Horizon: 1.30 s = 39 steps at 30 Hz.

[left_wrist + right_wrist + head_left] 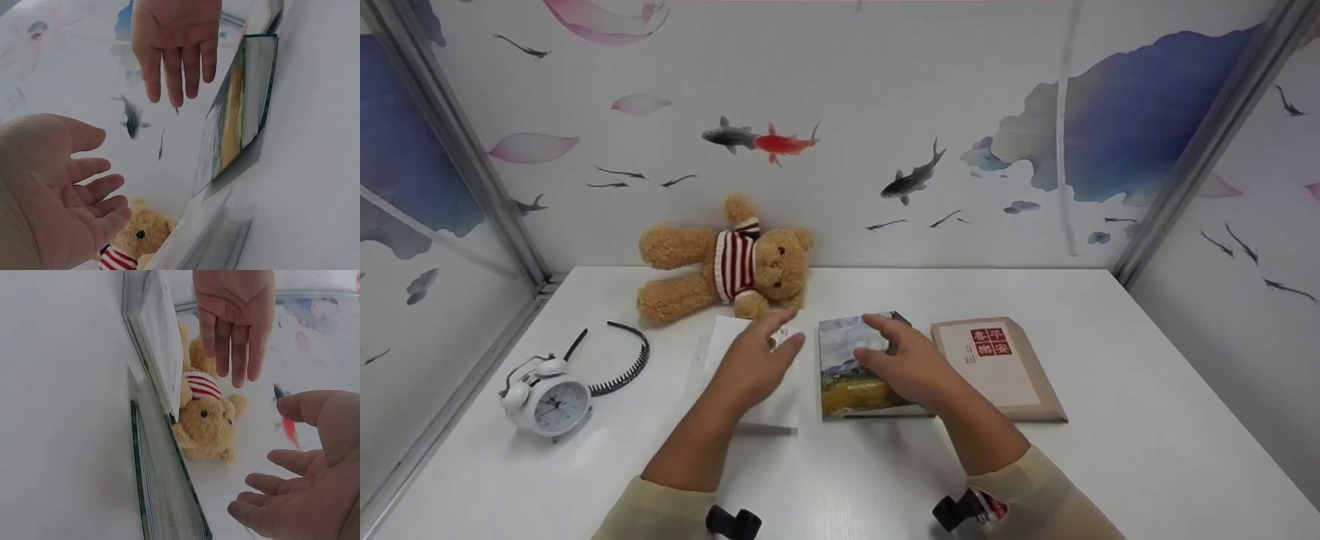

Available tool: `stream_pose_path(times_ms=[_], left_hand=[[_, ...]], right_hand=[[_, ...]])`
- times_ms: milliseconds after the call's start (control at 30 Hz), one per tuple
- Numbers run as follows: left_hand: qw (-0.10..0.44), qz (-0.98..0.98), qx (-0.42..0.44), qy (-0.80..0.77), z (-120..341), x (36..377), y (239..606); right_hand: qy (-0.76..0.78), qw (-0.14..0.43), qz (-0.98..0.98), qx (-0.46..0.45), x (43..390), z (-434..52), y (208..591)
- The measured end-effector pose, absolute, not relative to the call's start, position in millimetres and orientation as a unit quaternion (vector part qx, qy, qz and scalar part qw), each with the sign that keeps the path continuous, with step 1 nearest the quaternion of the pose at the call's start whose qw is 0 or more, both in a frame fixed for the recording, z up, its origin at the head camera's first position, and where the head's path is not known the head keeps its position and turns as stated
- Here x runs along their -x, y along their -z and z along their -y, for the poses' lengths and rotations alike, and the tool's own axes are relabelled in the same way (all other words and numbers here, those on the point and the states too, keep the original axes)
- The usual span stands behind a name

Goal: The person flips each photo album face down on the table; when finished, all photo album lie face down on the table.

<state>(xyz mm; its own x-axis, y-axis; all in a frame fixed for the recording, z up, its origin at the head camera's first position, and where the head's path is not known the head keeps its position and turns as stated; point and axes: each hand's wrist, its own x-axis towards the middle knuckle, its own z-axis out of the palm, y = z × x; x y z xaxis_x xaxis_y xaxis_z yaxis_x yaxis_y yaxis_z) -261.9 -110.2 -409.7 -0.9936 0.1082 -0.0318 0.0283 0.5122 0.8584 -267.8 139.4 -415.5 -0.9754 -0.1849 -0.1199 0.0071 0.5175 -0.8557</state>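
My left hand (754, 366) hovers over a white book (777, 401), fingers relaxed and thumb apart, holding nothing. Over the right part of a book with a painted landscape cover (844, 386) is my right hand (913, 367), also relaxed with nothing in it. The palms face each other across a gap, as both wrist views show. In the right wrist view, the page edges of the landscape book (169, 489) show below the hands, and the white book (163, 343) lies beyond it. Part of each book is hidden behind a hand in the head view.
To the right lies a beige book (997, 379) with a red square print. A teddy bear (735, 262) in a striped shirt lies at the back by the wall. At the left are a white alarm clock (556, 405) and a black toothed headband (639, 364).
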Motion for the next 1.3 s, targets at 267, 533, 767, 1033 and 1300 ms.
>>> stream_pose_path(times_ms=[267,533,767,1033,1300], left_hand=[[0.0,-0.855,0.032,-0.518,178.2,265.5,417.1],[0.03,-0.858,0.08,-0.507,220.1,268.3,437.5],[0.077,-0.849,0.068,-0.519,217.0,266.3,449.0],[0.08,-0.863,0.068,-0.495,215.1,266.4,451.4],[0.091,-0.843,0.085,-0.523,212.4,265.0,445.2]], right_hand=[[0.5,0.117,-0.852,0.101,269.9,-88.6,420.9],[0.543,0.144,-0.824,0.077,283.9,-52.3,425.5],[0.559,0.153,-0.81,0.086,281.2,-43.3,444.2],[0.579,0.17,-0.791,0.102,276.4,-45.6,451.8],[0.606,0.19,-0.765,0.111,276.5,-44.6,453.5]])
